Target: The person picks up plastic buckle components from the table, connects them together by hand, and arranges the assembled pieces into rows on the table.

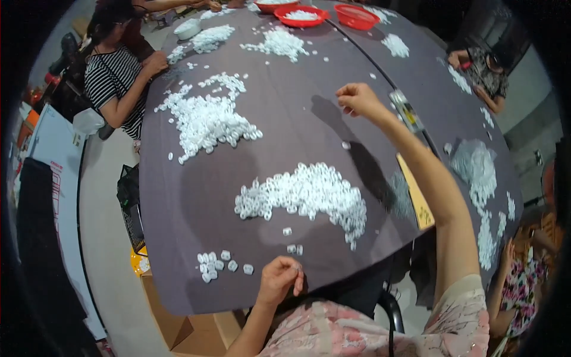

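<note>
Three white pieces (291, 249) on grey cloth (273, 119), just beyond left hand (281, 279): thumb and forefinger together. Right hand (360, 100) above cloth, fingertips bunched; white pile (306, 189) between hands. Cannot tell whether either holds anything.

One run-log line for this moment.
left hand: near side of table, grip unclear; right hand: raised over table, grip unclear; curved pile of white pieces: ahead; small cluster: left

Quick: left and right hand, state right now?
Left hand: fingers curled, near two white pieces; whether it's holding one can't be told.
Right hand: fingers curled above the cloth; grip can't be told.
</note>
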Demonstrator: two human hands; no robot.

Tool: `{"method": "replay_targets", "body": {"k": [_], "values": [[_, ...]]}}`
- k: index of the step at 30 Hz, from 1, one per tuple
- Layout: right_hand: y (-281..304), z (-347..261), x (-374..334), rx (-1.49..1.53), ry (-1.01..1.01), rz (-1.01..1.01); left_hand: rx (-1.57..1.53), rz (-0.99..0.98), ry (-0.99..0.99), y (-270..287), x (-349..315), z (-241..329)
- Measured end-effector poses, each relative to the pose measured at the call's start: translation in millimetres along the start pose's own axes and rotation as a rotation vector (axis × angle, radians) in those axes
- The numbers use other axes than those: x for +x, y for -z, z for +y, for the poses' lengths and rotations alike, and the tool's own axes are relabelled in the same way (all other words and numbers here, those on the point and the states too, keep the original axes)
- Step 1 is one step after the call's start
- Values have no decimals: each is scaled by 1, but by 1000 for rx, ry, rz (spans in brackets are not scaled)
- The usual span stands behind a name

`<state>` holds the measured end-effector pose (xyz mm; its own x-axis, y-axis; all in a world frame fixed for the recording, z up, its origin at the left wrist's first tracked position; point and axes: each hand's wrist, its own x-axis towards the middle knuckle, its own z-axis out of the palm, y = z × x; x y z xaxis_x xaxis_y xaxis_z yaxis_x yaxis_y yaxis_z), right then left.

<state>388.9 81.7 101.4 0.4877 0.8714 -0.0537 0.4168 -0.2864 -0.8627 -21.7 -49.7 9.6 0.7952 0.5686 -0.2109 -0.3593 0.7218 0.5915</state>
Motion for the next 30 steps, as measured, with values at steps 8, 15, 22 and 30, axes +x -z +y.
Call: {"method": "replay_targets", "body": {"k": [8, 15, 22, 30], "values": [[-15, 51, -82, -312, 152, 13, 100, -45, -73, 5, 8, -2], [-62, 60, -99, -592, 294, 262, 96, -79, -116, 7, -1, -5], [-73, 87, -83, -677, 349, 337, 79, -73, -116, 8, -10, -10], [-64, 56, -114, -256, 286, 419, 130, -96, -145, 8, -5, -9]]}}
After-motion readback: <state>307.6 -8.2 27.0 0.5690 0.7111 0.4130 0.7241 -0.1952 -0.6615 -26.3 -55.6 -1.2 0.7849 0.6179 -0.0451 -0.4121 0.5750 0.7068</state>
